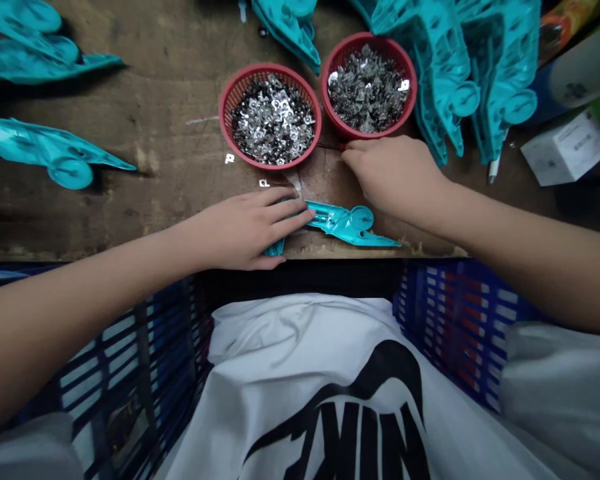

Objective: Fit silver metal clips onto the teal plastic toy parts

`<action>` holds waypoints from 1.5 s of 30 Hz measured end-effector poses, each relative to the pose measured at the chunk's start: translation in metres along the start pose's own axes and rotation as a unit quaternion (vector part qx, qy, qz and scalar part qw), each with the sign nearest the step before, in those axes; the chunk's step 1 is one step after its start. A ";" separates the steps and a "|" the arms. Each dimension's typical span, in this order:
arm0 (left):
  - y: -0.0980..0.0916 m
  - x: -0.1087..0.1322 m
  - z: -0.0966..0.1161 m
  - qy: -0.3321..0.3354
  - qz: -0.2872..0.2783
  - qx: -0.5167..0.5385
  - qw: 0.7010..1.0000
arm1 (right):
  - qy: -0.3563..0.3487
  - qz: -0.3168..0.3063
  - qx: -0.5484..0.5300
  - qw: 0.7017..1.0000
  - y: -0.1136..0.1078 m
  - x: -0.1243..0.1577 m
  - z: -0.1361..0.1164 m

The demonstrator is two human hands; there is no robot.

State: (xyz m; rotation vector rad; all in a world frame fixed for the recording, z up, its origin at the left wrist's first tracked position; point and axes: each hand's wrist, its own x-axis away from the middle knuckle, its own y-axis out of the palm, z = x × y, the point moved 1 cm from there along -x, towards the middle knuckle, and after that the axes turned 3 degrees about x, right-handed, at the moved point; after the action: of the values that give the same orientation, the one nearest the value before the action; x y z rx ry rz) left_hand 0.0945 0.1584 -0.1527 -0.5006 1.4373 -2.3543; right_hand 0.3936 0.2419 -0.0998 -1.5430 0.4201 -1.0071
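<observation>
Left grip [245,227] closed over a teal plastic part [343,223] at the near edge of the tabletop [95,227]; right grip [393,177] half curled, hold unclear.
A knock from the right grip could tip the 12 o'clock left basket [221,107] of silver clips [273,120] or right basket [367,38] of darker clips [367,90]; two stray clips [229,158] lie at 10 o'clock.

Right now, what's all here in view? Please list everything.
Wooden table: one, brown, under everything.
Plastic mesh baskets: two, red, side by side on the table.
Metal bits: many, silver, heaped in the baskets.
Teal plastic pieces: several, teal, around the table.
White box: one, white, at far right.
Slatted plastic crate: count unclear, blue, below the table edge.
Shirt: one, white with black print, on the person.
Left hand: one, bare, on a teal piece.
Right hand: one, bare, by a basket's rim.
</observation>
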 end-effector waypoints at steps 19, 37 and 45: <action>0.000 -0.001 0.005 -0.047 0.077 -0.015 0.996 | -0.075 0.114 -0.068 0.988 0.053 -0.014 0.042; 0.014 -0.002 0.001 -0.057 0.058 0.038 0.996 | -0.170 0.017 -0.083 0.982 0.008 0.008 -0.022; 0.032 -0.008 0.006 -0.049 0.103 -0.010 0.993 | -0.154 -0.006 -0.083 0.985 -0.005 0.013 -0.023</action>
State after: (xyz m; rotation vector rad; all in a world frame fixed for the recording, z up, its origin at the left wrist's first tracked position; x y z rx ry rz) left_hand 0.1078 0.1439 -0.1798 -0.4448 1.3988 -2.1258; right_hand 0.3812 0.2194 -0.0919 -1.8202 0.2831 -0.7393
